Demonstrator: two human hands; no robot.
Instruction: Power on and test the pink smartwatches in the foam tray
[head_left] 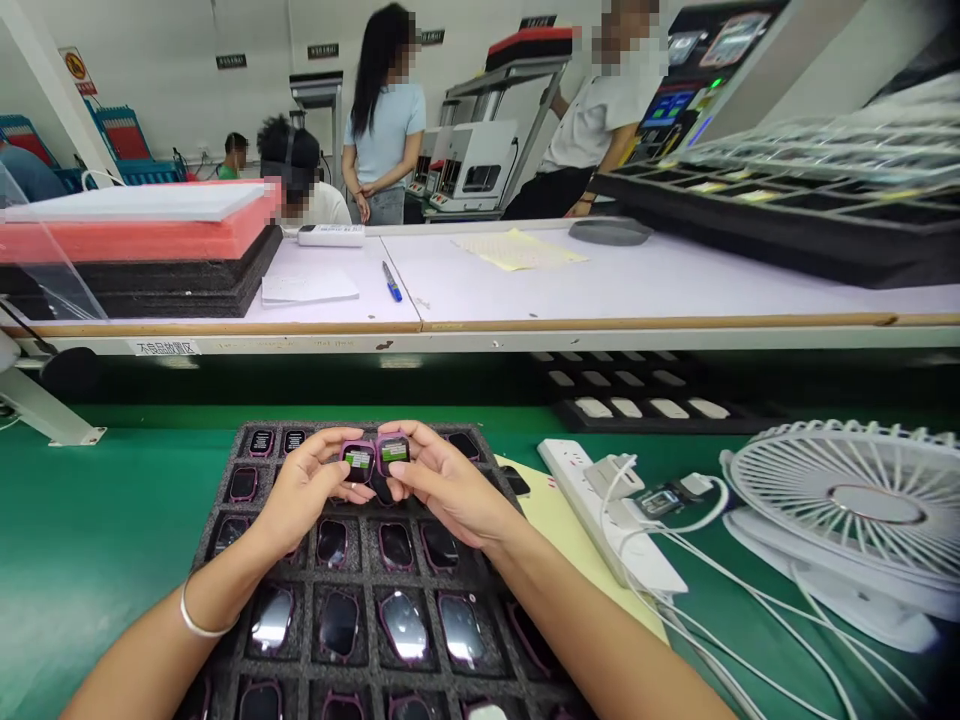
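Left hand pinching purple-framed smartwatch, right hand pinching second watch; both lit, side by side at fingertips. Compartmented foam tray below fingers. Risk: knocking if hands close in; slipping if thumbs loosen.

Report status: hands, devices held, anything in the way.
Left hand holding a purple-framed device; right hand holding a second device, close beside it. Both showing green. Foam tray beneath, more devices seated. Nothing visibly blocking.
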